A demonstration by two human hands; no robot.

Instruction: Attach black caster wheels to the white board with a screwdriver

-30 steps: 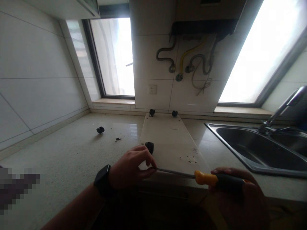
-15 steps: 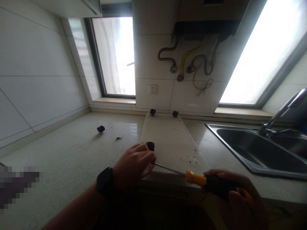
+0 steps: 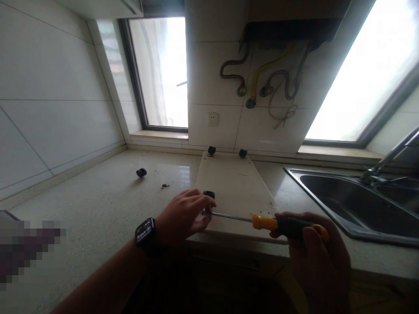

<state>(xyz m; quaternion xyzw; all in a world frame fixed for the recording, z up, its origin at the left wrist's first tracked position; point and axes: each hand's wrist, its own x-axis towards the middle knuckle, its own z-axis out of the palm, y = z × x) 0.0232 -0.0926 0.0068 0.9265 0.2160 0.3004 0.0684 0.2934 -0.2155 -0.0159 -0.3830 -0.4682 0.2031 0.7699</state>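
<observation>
My right hand (image 3: 316, 253) is wrapped round the black and yellow handle of a screwdriver (image 3: 264, 222). Its metal shaft points left, and the tip is among the fingers of my left hand (image 3: 186, 214). Those fingers are bent round a black caster wheel (image 3: 208, 194) at the near left corner of a white board (image 3: 234, 183); the exact grip is partly hidden. Two more casters, a left one (image 3: 211, 151) and a right one (image 3: 242, 153), stand at the board's far end. Small holes show at its near right corner.
A loose caster (image 3: 141, 172) and a small heap of screws (image 3: 164, 186) lie on the countertop (image 3: 108, 209) at left. To the right is a steel sink (image 3: 322, 205) with a faucet (image 3: 376, 170). Pipes (image 3: 229, 76) and a socket (image 3: 212, 119) are on the wall behind.
The screwdriver has risen a little and lies more level, its tip closer to the board's corner. My left fingers have opened slightly round the caster. The view has shifted slightly.
</observation>
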